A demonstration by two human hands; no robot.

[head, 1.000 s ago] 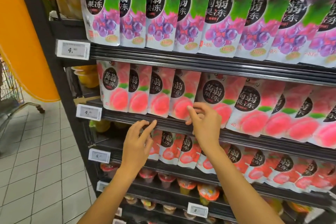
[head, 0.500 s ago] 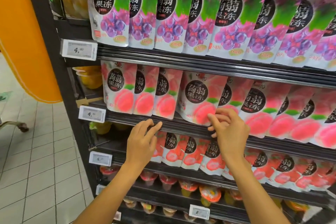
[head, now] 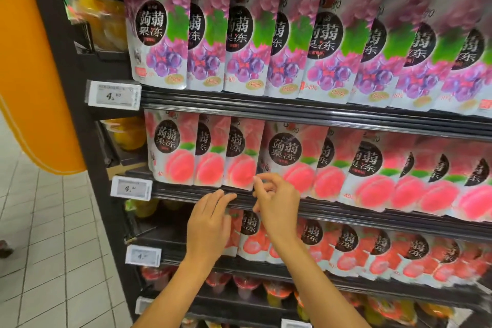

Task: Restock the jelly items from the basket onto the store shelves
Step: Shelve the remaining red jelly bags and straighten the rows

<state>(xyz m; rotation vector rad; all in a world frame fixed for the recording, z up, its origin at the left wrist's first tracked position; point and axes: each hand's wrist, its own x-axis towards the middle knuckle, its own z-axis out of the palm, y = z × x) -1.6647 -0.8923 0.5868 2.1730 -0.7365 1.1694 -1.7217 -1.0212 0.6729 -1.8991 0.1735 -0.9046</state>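
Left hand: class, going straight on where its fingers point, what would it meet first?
The left hand likely meets the black shelf rail first, just under the pink peach jelly pouches; depth is unclear.

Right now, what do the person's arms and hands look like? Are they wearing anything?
The left hand and right hand wear nothing: no gloves, rings or watch show. The left arm and right arm are bare too, with no sleeves in view down to the picture's edge.
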